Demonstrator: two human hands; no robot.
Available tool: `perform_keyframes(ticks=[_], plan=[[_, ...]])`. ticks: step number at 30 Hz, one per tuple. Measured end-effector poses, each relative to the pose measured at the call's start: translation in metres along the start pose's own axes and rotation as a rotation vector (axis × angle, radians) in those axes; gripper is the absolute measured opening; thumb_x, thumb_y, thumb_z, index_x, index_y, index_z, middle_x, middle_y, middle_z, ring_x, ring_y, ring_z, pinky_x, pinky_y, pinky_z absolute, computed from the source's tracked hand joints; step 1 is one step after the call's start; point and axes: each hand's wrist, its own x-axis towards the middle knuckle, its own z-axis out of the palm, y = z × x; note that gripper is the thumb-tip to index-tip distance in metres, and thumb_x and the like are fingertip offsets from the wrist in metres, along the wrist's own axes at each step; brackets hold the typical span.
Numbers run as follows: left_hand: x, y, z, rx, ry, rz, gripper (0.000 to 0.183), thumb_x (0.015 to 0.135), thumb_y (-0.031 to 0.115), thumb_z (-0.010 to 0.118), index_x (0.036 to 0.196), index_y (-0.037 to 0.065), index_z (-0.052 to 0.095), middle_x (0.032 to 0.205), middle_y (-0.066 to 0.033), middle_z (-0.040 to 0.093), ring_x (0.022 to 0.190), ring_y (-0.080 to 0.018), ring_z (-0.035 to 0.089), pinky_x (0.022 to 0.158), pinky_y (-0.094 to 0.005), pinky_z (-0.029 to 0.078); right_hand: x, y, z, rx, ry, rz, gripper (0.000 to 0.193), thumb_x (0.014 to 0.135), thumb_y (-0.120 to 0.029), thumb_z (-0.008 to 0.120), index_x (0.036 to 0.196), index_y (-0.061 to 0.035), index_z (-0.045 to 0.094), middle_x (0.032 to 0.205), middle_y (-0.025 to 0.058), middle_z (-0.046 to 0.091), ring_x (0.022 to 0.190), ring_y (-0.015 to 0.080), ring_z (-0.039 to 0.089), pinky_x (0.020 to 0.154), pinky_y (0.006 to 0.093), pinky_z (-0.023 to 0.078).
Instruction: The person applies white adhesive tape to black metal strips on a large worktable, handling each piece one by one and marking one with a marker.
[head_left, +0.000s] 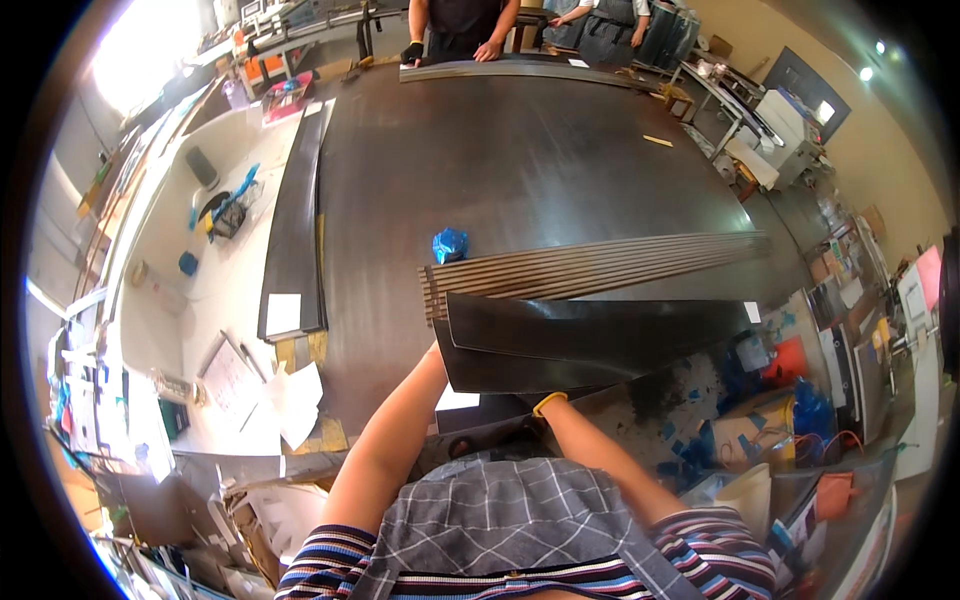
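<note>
Two long, glossy black sheets (600,352) lie overlapped and slanted at the near edge of the big dark table, with a small white label (752,312) at the right end. My left forearm (395,410) reaches up to the sheets' left end, and that hand is hidden behind them. At the lower edge of the sheets is my right hand, its wrist ringed by a yellow band (550,402); its fingers are hidden too. Just beyond the sheets a fanned row of long, thin brownish strips (600,266) rests on the table, beside a crumpled blue wrap (450,245).
Another stack of long black sheets (295,230) lies along the left, next to a white surface (160,300) with papers and a small basket (228,215). Across the dark table (460,150), a person stands at a long grey strip (520,70). A cardboard box (755,435) sits at lower right.
</note>
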Motion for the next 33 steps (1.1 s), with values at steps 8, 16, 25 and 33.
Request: perform_keyframes(ticks=[8, 16, 25, 33], plan=[[-0.075, -0.018, -0.006, 0.141, -0.109, 0.150, 0.017, 0.082, 0.016, 0.057, 0.095, 0.011, 0.067, 0.111, -0.0134, 0.061, 0.099, -0.0334, 0.059, 0.083, -0.0397, 0.050, 0.002, 0.026, 0.016, -0.089, 0.074, -0.047, 0.035, 0.088, -0.030, 0.051, 0.112, -0.0056, 0.061, 0.117, 0.0198, 0.059, 0.111, 0.0357, 0.053, 0.098, 0.0420, 0.041], [-0.293, -0.012, -0.084, -0.546, -0.103, -0.271, 0.009, 0.077, 0.003, 0.065, 0.082, 0.006, 0.058, 0.080, -0.0029, 0.056, 0.075, -0.0142, 0.056, 0.067, -0.0293, 0.046, 0.004, 0.048, 0.029, -0.188, 0.137, -0.170, 0.033, 0.087, -0.028, 0.051, 0.109, -0.0049, 0.061, 0.114, 0.0205, 0.060, 0.109, 0.0360, 0.054, 0.096, 0.0423, 0.042], [-0.337, -0.173, -0.059, -0.256, 1.097, -0.911, 0.030, 0.083, 0.007, 0.057, 0.112, -0.001, 0.054, 0.099, -0.0125, 0.062, 0.093, -0.0216, 0.060, 0.080, -0.0350, 0.048, 0.012, 0.065, 0.047, -0.234, 0.171, -0.254, 0.030, 0.087, -0.025, 0.050, 0.105, -0.0041, 0.062, 0.110, 0.0212, 0.061, 0.106, 0.0363, 0.056, 0.095, 0.0426, 0.043], [-0.147, -0.052, -0.006, -0.033, 0.522, -0.243, 0.034, 0.079, 0.015, 0.064, 0.111, 0.005, 0.061, 0.114, -0.0177, 0.060, 0.111, -0.0366, 0.052, 0.097, -0.0432, 0.043, 0.004, 0.043, 0.027, -0.054, -0.115, 0.062, 0.053, 0.090, -0.044, 0.042, 0.130, -0.0090, 0.043, 0.137, 0.0168, 0.034, 0.128, 0.0334, 0.031, 0.107, 0.0412, 0.026]])
